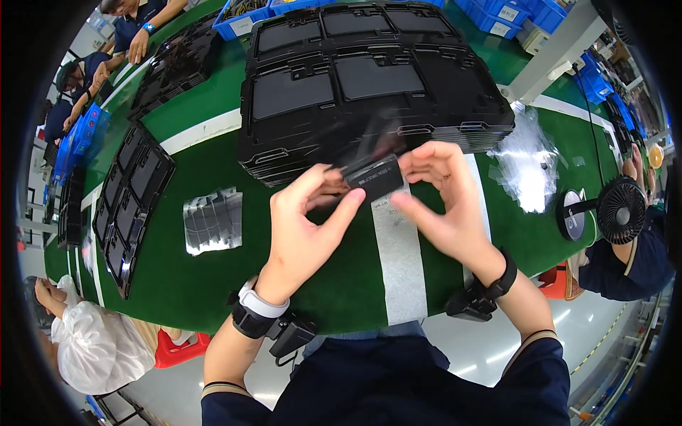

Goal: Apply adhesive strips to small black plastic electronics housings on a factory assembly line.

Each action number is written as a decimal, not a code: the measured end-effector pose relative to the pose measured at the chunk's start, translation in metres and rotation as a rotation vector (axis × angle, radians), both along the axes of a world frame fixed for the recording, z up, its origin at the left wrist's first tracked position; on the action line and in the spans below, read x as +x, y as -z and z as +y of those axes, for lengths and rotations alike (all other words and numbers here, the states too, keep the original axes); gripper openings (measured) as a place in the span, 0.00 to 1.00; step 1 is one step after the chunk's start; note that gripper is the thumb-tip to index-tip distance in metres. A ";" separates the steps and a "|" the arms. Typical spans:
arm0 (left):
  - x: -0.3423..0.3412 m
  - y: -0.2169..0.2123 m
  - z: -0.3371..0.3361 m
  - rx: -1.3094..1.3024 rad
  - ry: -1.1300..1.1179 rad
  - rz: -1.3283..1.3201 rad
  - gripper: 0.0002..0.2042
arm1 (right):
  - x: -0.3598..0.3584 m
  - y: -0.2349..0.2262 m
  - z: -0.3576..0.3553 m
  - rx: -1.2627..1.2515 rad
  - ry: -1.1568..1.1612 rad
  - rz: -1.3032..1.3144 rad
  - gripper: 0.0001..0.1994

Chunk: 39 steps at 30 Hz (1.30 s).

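Head view: dark rectangular block (pixel 376 179) sits between the two hands, above the green tabletop (pixel 341 298) and on the near side of the stack of black trays (pixel 451 82). Printed face is turned toward the wearer.

Key relation: long axis of the block runs roughly across the body, left to right, right end pitched a little farther from the wearer than the left. One short end therefore points at each hand.

Left hand (pixel 302 216): gripping the block. Thumb lies on the printed face near the lower left corner; fingers curl behind, mostly hidden.

Right hand (pixel 447 202): partly curled, thumb and fingers parted around the right end. Contact with the block or only just beside it: cannot tell, fingertips blurred.

Nearer hand: left, by its sure contact; right is at or next to the opposite end.

A clear film (pixel 383 135), smeared by motion, rises from about the upper edge of the block, toward the trays. Whether it is attached to the block, or held by the right fingers, does not show.

Surroundings: pile of clear sheets (pixel 526 163) beyond the right hand; flat sheet of dark strips (pixel 213 221) left of the left hand, well apart from the block.
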<state>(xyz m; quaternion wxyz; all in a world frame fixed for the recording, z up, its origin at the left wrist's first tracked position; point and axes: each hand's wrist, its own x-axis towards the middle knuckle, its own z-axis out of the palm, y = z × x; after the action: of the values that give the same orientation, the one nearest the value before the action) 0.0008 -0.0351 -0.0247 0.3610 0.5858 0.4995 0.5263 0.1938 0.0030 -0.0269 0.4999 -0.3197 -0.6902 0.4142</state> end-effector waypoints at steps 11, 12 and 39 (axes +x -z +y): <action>0.001 0.003 0.004 -0.068 0.054 -0.119 0.13 | 0.007 0.001 0.003 -0.221 -0.057 0.140 0.12; 0.001 0.002 0.003 -0.079 0.059 -0.114 0.13 | 0.007 0.000 0.002 -0.180 -0.032 0.131 0.12; 0.001 -0.006 -0.003 -0.153 0.217 -0.271 0.13 | 0.013 -0.010 0.000 -0.547 -0.354 -0.006 0.11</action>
<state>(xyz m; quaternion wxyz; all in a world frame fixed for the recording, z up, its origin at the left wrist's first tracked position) 0.0015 -0.0384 -0.0185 0.5230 0.5311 0.4186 0.5188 0.2069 0.0025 -0.0172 0.3136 -0.3184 -0.5997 0.6638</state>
